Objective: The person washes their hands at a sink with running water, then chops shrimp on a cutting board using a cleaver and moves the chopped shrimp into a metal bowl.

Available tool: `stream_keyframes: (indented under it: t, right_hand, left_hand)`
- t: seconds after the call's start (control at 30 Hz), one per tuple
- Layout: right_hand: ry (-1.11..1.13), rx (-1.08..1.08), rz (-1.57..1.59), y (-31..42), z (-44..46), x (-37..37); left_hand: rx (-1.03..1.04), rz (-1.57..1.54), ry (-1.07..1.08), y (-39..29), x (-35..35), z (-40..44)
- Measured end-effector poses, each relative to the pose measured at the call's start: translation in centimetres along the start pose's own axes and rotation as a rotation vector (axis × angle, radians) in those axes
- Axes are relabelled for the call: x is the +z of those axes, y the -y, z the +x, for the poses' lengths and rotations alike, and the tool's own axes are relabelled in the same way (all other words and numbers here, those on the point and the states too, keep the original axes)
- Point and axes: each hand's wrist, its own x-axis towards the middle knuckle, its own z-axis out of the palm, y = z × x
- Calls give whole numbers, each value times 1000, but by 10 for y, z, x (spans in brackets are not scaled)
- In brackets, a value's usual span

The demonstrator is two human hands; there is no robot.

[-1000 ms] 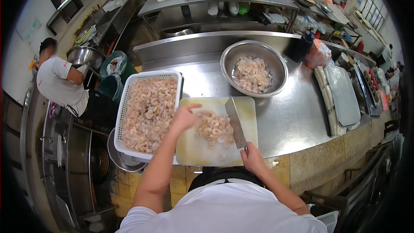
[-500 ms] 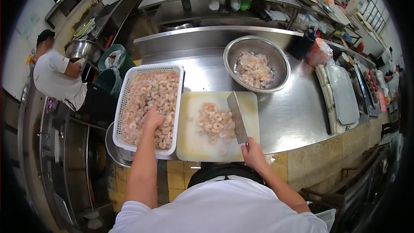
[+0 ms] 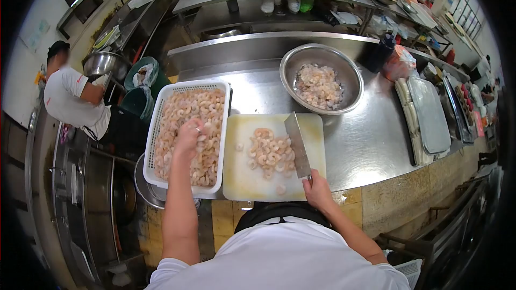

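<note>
My left hand (image 3: 188,137) is over the peeled shrimp (image 3: 185,106) in a white plastic basket (image 3: 149,145), fingers curled, with shrimp at the fingertips. How many it holds is hidden. My right hand (image 3: 318,189) grips the handle of a cleaver (image 3: 297,145), whose broad blade stands along the right side of a shrimp pile (image 3: 270,153). That pile lies on a white, yellow-stained cutting board (image 3: 236,180), with a few shrimp apart from it. Behind the board's right part, a steel bowl (image 3: 287,78) contains chopped-looking shrimp meat (image 3: 318,87).
The steel table (image 3: 371,134) carries a stack of trays and cloths (image 3: 427,118) on the right, near a dark bottle (image 3: 382,53). Lined bins (image 3: 141,78) stand beyond the basket's left. A co-worker in white (image 3: 72,94) stands at the far left.
My left hand has lifted slightly and moved away from my body over the basket, its fingers now curled. My right hand and the cleaver stay in nearly the same place.
</note>
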Motion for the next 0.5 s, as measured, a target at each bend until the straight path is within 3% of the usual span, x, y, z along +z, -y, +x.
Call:
stream_keyframes:
  t: [0.1,0.23,0.33,0.43,0.5]
  right_hand:
    - [7,-3,-4,1,2,-2]
    - [5,-24,29,-1,2,-3]
    - [-5,-27,38,-6,0,-6]
    - [-18,-29,57,-14,-1,-7]
    - [-22,-22,71,-17,-4,-10]
  left_hand:
    - [124,170,41,17,53,5]
    - [-15,586,169,58,115,10]
    - [545,1160,110,90,143,-9]
    - [536,1250,110,90,175,-44]
    - [536,1154,272,109,183,-62]
